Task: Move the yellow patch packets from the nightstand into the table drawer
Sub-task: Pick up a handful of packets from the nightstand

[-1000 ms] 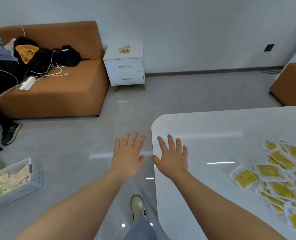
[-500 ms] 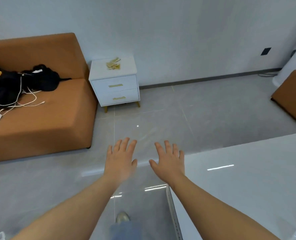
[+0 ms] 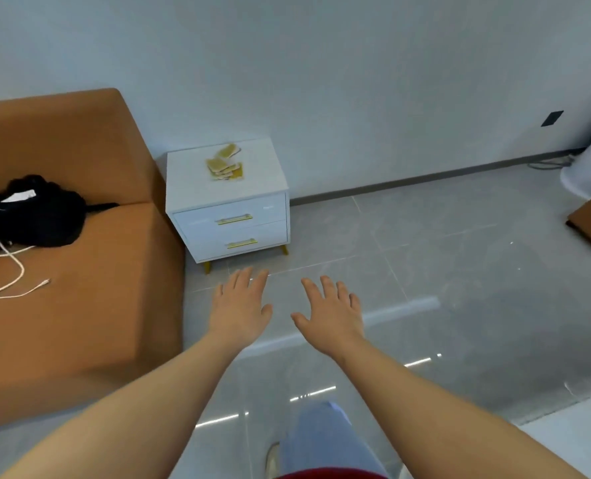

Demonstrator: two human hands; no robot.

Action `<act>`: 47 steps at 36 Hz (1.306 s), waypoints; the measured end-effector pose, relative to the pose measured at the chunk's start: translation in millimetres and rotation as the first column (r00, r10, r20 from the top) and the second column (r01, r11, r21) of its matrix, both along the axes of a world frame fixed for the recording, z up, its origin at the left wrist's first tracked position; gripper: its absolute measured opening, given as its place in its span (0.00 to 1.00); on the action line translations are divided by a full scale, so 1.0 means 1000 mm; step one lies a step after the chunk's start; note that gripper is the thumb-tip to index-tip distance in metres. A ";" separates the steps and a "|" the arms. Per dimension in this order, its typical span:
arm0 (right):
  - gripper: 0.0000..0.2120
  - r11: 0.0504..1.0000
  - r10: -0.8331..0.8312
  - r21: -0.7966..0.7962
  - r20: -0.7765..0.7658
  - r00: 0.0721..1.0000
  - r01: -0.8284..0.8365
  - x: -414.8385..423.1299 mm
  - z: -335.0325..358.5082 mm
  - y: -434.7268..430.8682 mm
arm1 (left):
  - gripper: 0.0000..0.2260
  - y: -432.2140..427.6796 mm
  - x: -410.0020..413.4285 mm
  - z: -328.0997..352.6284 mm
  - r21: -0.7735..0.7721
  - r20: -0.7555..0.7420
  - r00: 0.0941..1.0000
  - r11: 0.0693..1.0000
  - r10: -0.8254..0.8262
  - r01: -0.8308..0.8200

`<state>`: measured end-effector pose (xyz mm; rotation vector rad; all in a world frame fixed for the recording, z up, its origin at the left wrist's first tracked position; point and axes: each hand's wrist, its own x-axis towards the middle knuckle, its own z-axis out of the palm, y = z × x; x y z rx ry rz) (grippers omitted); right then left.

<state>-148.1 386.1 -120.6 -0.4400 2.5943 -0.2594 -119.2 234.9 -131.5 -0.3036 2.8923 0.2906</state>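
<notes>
Both hands hovering empty before the nightstand

The yellow patch packets point(image 3: 225, 165) are lying in a loose pile at the centre of the nightstand point(image 3: 187, 181) top, strung front-to-back and pointing toward its right rear corner. The left hand point(image 3: 240, 307) and right hand point(image 3: 332, 312) are hovering before its front, fingers point(image 3: 247, 283) spread and released, with the left sitting nearer.

No text, label or number is legible anywhere.

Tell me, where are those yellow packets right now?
In the head view, the yellow packets lie in a small pile on top of the white nightstand, left of centre against the wall, right beside the orange sofa.
</notes>
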 end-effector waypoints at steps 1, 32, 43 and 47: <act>0.30 1.000 -0.003 0.000 0.001 1.000 0.003 -0.016 0.000 -0.009 | 0.28 -0.010 -0.016 0.000 0.007 0.010 1.000 1.000 0.000 0.000; 0.26 0.992 0.126 -0.002 0.203 0.971 -0.129 -0.523 -0.064 -0.316 | 0.24 -0.325 -0.474 -0.068 0.183 0.248 0.932 0.932 0.263 -0.312; 0.23 0.928 -0.215 -0.117 0.607 0.765 0.353 -0.610 -0.128 -0.394 | 0.18 -0.400 -0.572 -0.127 0.426 0.485 0.609 0.439 0.627 -0.791; 0.26 0.801 -0.387 -0.007 0.756 0.528 0.598 -0.635 -0.157 -0.413 | 0.24 -0.405 -0.594 -0.158 0.382 0.604 0.359 0.137 0.711 -0.914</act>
